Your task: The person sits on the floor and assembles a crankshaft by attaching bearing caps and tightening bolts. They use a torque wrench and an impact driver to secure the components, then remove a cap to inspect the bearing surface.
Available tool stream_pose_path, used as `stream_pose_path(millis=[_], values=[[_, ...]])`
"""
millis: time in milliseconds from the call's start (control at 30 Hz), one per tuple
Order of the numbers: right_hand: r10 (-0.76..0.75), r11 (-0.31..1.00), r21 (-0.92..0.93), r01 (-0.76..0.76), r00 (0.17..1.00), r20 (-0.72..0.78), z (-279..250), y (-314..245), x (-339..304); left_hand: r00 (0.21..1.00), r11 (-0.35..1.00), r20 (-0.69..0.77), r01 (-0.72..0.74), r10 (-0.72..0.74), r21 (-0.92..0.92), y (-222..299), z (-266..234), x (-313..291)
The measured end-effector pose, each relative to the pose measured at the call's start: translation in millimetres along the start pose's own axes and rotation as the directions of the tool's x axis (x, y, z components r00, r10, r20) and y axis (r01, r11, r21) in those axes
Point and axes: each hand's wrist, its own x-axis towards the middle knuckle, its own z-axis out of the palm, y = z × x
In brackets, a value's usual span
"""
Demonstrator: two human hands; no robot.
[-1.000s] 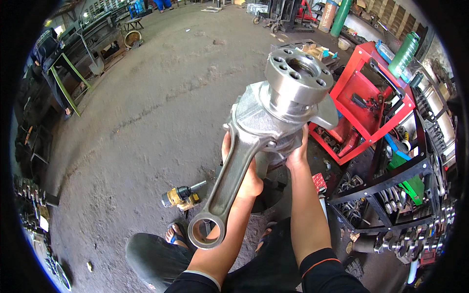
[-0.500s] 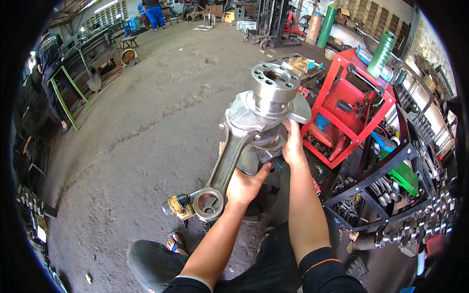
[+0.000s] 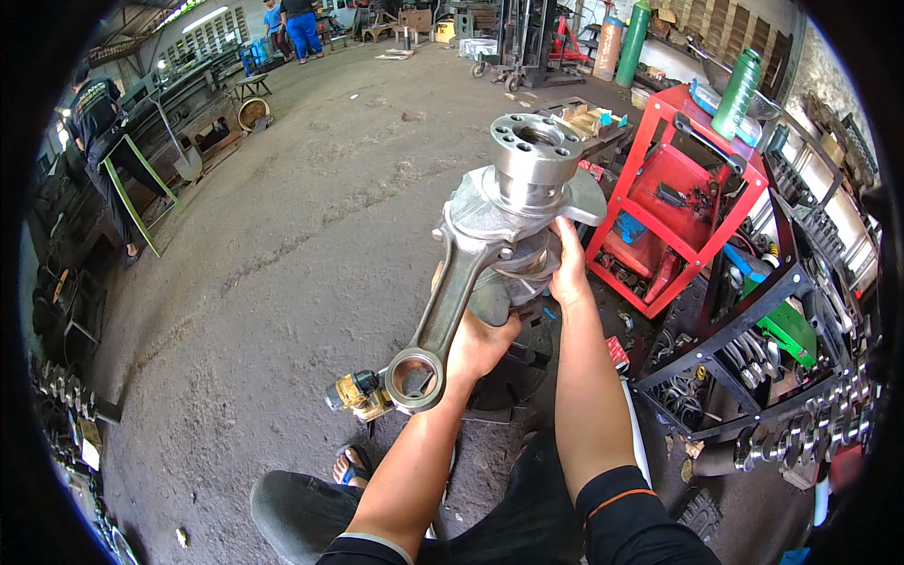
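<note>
Left hand: curled around the lower, near side of a silver-grey steel crankshaft, thumb showing, fingers mostly hidden; their exact closure cannot be told. Right hand: wrapped against the crankshaft's right side, just beneath the jutting counterweight, fingertips out of sight behind metal.

Crankshaft position: in front of the person, between both hands, roughly upright, drilled round flange uppermost. Whether anything supports it from below is hidden. A dull grey forged-steel connecting rod is joined to it and slants toward near left; its small ring end lies in front of the left forearm.

Handling estimate: heavy, rigid, unlikely to break in the grip; smooth machined faces probably slippery if oiled. Rod may swing on its journal, so poor as a handle. Better hold: both palms under the thick webs, fingers clear of the rod joint.

Outward: yellow-and-black power tool on the floor, near left, beyond the ring end; black metal rack, near right; red metal cart, farther right.
</note>
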Motion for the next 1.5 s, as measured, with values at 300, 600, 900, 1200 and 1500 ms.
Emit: stream_pose_path(millis=[300,600,900,1200,1500], values=[[-0.036,0.997,-0.070,0.032,0.997,-0.061,14.6,-6.6,-11.6,0.988,0.990,0.059,-0.139,0.140,-0.020,4.1,-14.2,14.2],[-0.094,0.996,-0.022,0.092,0.988,-0.120,7.3,14.1,-7.6,0.980,1.000,0.197,-0.029,0.027,0.010,-7.3,-6.0,28.5],[-0.210,0.976,-0.117,0.186,0.947,-0.245,50.2,18.0,-20.2,0.916,0.976,0.346,-0.166,0.205,-0.139,-49.8,-45.2,53.9],[-0.254,0.947,-0.237,0.219,0.958,-0.133,30.5,-11.5,-28.9,0.971,-0.092,-0.057,-0.080,-0.232,-0.993,-13.7,-105.7,3.5],[-0.209,0.978,0.045,0.204,0.960,0.189,11.0,-117.3,-75.9,0.967,0.760,-0.144,0.070,-0.211,-0.646,-58.6,-90.7,-60.2]])
